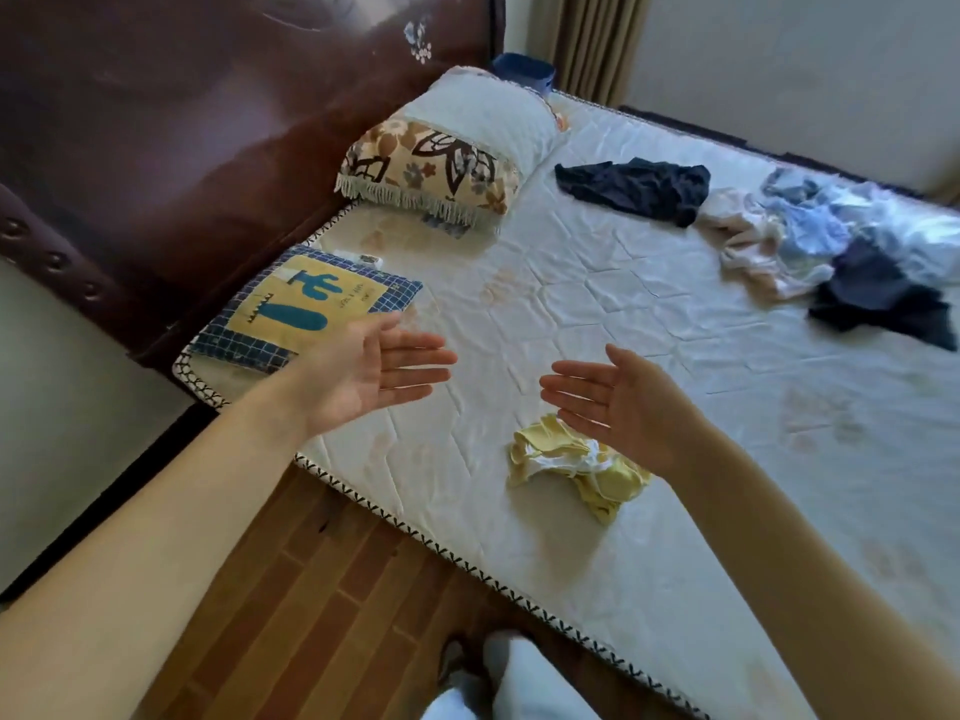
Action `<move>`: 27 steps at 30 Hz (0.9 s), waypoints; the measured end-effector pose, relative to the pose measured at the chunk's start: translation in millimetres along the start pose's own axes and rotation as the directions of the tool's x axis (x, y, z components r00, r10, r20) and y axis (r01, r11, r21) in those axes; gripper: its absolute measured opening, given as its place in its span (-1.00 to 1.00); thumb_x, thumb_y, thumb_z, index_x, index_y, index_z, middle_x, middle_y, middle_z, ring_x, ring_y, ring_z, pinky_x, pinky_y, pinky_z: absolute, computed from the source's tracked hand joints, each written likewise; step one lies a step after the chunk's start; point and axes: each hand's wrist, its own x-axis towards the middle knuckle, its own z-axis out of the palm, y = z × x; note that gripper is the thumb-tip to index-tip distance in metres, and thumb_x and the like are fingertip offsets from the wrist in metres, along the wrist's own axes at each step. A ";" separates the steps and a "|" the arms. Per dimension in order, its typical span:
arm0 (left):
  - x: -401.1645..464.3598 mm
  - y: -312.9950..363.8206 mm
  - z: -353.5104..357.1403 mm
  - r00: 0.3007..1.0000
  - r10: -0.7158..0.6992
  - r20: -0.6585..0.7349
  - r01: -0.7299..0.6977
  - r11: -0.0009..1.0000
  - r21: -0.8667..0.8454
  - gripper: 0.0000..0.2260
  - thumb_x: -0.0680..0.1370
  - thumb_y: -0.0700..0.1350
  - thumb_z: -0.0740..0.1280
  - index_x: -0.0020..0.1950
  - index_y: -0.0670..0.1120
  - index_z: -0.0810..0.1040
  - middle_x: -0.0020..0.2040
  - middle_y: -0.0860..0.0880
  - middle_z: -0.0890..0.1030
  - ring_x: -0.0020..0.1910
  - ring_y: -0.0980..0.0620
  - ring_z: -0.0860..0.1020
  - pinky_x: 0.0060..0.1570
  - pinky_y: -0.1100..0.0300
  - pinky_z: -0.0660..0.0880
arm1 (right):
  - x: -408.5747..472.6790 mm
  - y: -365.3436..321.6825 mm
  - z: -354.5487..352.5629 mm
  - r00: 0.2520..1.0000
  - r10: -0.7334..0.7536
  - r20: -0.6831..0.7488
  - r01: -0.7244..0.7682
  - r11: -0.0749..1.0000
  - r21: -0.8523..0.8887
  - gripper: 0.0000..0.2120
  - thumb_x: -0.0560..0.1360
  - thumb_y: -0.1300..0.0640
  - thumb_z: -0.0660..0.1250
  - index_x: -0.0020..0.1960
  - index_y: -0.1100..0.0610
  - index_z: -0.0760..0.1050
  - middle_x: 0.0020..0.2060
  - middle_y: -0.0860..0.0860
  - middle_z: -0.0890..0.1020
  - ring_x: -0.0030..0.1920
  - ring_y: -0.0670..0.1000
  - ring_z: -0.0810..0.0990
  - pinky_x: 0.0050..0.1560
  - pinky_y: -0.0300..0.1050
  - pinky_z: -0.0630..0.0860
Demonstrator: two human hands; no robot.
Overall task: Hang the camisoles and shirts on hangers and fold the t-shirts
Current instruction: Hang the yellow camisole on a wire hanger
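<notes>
The bed [649, 330] fills the centre and right of the frame, its white quilted mattress bare of hangers as far as you can see; none shows anywhere in view. At the right edge lies the mixed pile of clothes [831, 241], pale blue, cream and navy garments tangled together, well apart from both your hands. Up and left of that pile, a single dark navy garment [636, 189] lies crumpled on its own near the floral pillow [431, 168] in the upper middle. The cactus cushion [306, 309] sits at the left, just beyond your left hand. The nearest task item is the yellow garment [576, 467], bunched in a loose heap low in the centre of the frame, close to the near edge of the bed; its long axis runs roughly from upper left to lower right. Your right hand [618, 402] hovers directly over its upper part, palm turned inward, fingers straight and spread, holding nothing. Your left hand [374, 363] is likewise flat and empty, palm facing the right one, and sits clearly further off, up and left of the heap. Judgement: the right hand is the nearer, and the garment lies below and slightly toward you from its fingertips, so a downward reach would meet it first. Whether it is a camisole or t-shirt cannot be told while bunched.
</notes>
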 end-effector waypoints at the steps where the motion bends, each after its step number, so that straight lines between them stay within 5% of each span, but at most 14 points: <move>1: 14.5 1.8 4.6 1.000 -0.020 0.024 0.020 1.000 0.015 -0.56 0.67 0.03 0.07 0.28 -0.25 0.52 0.17 -0.18 0.64 0.18 -0.11 0.62 0.27 -0.01 0.45 | 1.6 -0.1 -9.5 1.000 -0.001 -0.029 0.002 1.000 0.018 -0.52 0.67 -0.07 0.00 0.20 0.23 0.56 0.11 0.14 0.68 0.16 0.08 0.65 0.27 -0.02 0.48; 17: 238.2 -69.6 76.5 0.937 -0.325 0.129 0.280 0.918 0.280 -0.65 0.66 -0.06 0.09 0.29 -0.22 0.52 0.13 -0.13 0.67 0.17 -0.09 0.61 0.22 0.06 0.50 | 126.6 69.7 -155.4 0.906 0.128 -0.404 -0.064 0.984 0.169 -0.55 0.67 -0.05 0.01 0.14 0.20 0.58 0.08 0.12 0.70 0.07 0.03 0.68 0.00 -0.10 0.52; 22: 314.0 -130.1 96.5 0.931 -0.351 0.098 0.292 0.880 0.374 -0.75 0.60 -0.08 0.25 0.19 -0.15 0.58 0.14 -0.11 0.67 0.10 -0.04 0.61 0.18 0.11 0.49 | 184.0 107.4 -188.8 0.880 0.118 -0.460 -0.116 0.993 0.032 -0.68 0.65 0.01 0.13 0.06 0.15 0.60 0.05 0.09 0.70 0.10 0.04 0.65 0.16 -0.06 0.53; 27: 361.3 -197.8 111.4 0.922 -0.385 0.034 0.334 0.838 0.431 -0.93 0.59 -0.16 0.28 0.00 -0.11 0.55 -0.03 -0.06 0.59 -0.09 0.04 0.55 -0.20 0.31 0.48 | 229.9 144.9 -204.9 0.871 0.073 -0.486 -0.214 0.947 -0.240 -0.82 0.58 0.05 0.29 0.04 0.12 0.61 0.00 0.03 0.65 0.15 0.09 0.59 0.12 -0.07 0.50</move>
